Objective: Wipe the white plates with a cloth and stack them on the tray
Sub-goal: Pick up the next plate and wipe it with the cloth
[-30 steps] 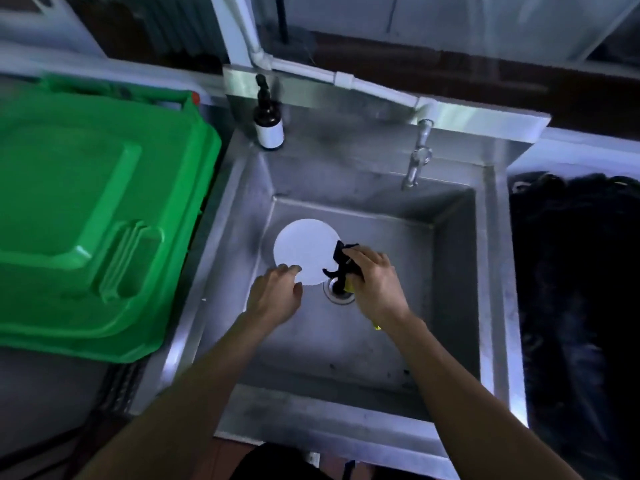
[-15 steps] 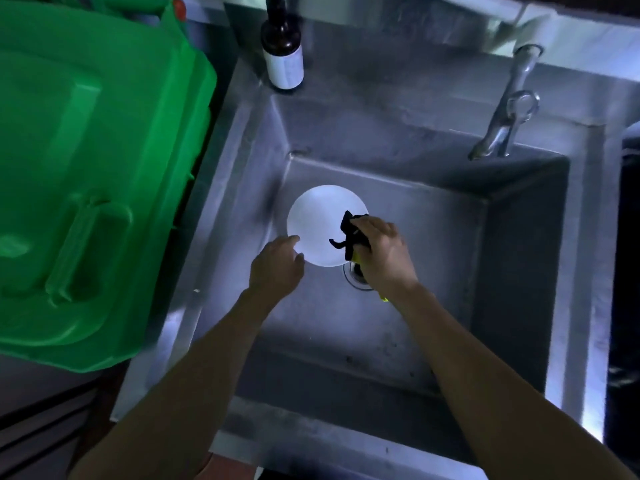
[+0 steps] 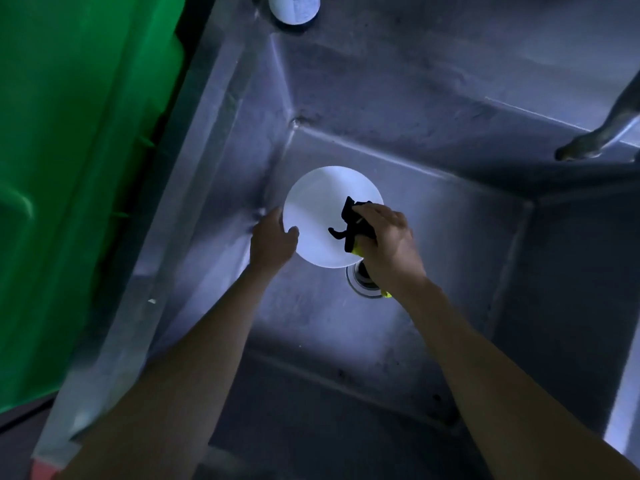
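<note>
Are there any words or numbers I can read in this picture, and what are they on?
None can be read.
The bottle at the top edge of the sink has a white label with faint grey marks, too blurred to read.
The white plate, the black cloth and the green bin show no writing.

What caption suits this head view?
Left hand grips white plate in steel sink; right hand wipes it with black cloth.

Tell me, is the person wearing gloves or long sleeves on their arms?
No gloves and no sleeves show. The left hand and right hand are bare, and both forearms are bare as far as the picture's bottom edge. No watch, ring or bracelet can be seen on either wrist, though the light is dim.
</note>
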`<state>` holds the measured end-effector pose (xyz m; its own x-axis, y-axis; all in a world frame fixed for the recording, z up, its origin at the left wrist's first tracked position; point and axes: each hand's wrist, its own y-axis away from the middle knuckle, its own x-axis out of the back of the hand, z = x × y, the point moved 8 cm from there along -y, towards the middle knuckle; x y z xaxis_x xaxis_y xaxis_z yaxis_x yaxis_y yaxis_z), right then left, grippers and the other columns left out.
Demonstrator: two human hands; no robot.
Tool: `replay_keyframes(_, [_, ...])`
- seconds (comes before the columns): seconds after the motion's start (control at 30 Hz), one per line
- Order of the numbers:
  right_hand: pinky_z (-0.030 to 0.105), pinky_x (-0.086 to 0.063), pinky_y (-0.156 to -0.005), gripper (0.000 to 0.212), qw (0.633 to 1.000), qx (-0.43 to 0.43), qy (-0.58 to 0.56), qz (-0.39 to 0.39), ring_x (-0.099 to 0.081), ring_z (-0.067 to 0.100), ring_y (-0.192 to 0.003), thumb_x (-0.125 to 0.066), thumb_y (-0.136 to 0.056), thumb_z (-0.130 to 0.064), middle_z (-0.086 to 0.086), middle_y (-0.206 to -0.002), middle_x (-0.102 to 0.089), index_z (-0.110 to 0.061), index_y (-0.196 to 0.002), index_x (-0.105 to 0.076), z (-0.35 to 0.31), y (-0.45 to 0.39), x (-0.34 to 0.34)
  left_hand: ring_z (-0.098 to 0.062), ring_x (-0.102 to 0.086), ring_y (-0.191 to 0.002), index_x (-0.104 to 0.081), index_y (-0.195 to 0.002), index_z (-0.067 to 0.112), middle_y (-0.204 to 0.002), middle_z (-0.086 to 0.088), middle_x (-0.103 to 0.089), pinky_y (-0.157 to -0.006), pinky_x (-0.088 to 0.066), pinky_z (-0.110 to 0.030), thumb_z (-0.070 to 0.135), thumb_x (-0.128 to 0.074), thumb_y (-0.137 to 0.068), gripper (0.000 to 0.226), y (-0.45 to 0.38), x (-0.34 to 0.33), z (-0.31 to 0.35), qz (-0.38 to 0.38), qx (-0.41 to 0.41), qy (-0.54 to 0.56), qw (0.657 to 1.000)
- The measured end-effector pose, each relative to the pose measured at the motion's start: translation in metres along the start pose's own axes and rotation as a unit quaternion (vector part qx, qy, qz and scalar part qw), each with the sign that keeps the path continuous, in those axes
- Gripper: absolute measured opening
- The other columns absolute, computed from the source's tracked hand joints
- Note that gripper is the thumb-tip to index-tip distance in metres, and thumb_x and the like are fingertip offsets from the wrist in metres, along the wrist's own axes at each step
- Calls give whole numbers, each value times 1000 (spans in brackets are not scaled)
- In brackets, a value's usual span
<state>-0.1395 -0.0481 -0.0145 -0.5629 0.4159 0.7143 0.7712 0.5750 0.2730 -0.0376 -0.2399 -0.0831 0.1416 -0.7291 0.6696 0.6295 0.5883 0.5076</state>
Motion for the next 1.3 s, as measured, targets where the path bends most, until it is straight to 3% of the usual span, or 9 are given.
replay_keyframes(0.07, [45,-45,-93,50,1000,-2,1,-3,-52,37,-111,-66,-83,-4,-3,-129,-63,-20,-131,-62,3,-4,-1,-31,-62,-109,-62,-122,4,-120,-13,-66,-90,-53,-36,13,-63,-89,34,-4,-4,-4,5,21,12,1000])
replay_keyframes(0.2, [45,-48,-88,49,1000,-2,-13,0,-54,39,-104,-64,-78,0,-2,-118,-66,-19,-123,-66,6,-6,3,-24,-64,-89,-67,-106,2,-105,-11,-71,-73,-45,-26,5,-64,-83,23,-8,-9,-14,40,62,48,996])
replay_keyframes(0.3, [46,-49,-85,47,1000,4,-20,7,-54,38,-103,-62,-78,1,-2,-114,-67,-18,-120,-67,8,-5,6,-31,-70,-89,-72,-101,5,-98,-10,-73,-76,-62,-42,-1,-66,-79,24,-8,-14,-27,59,125,138,981])
replay_keyframes(0.5, [48,-49,-88,47,1000,-1,-25,16,-54,38,-107,-63,-77,2,0,-118,-67,-16,-121,-67,11,1,9,-33,-67,-104,-67,-117,6,-117,-11,-71,-74,-63,-53,3,-80,-79,41,0,-25,-39,53,213,235,947])
replay_keyframes(0.7, [47,-49,-87,48,999,-6,-38,20,-55,37,-106,-62,-76,4,1,-117,-68,-15,-120,-68,9,13,14,-30,-60,-103,-66,-117,12,-116,-4,-65,-47,-59,-33,-7,-70,-86,37,14,-37,-37,1,244,317,916])
replay_keyframes(0.87, [48,-49,-88,48,999,-6,-43,29,-55,36,-105,-57,-77,4,0,-117,-67,-17,-119,-67,0,32,21,-35,-61,-112,-65,-123,10,-124,-7,-64,-55,-62,-41,-9,-62,-89,39,29,-34,-33,-40,255,350,901])
replay_keyframes(1.03, [47,-47,-91,49,999,-21,-31,12,-54,37,-109,-56,-80,1,2,-124,-65,-17,-125,-64,-4,54,23,-40,-66,-107,-61,-104,11,-128,-20,-64,-54,-60,-40,-12,-57,-92,26,52,-27,-26,-81,271,381,880])
replay_keyframes(1.2, [48,-49,-86,50,999,-21,-32,28,-54,37,-104,-54,-76,-7,2,-121,-65,-16,-124,-63,-16,78,34,-41,-62,-114,-48,-141,21,-134,-12,-56,-66,-62,-47,-16,-51,-87,66,78,-22,-14,-126,269,433,851])
replay_keyframes(1.3, [46,-50,-86,48,998,-24,-39,33,-55,35,-105,-55,-79,-4,1,-120,-66,-17,-124,-63,-22,92,39,-40,-62,-114,-47,-146,24,-135,-12,-58,-84,-60,-56,-17,-46,-83,75,94,-19,-2,-153,256,463,835])
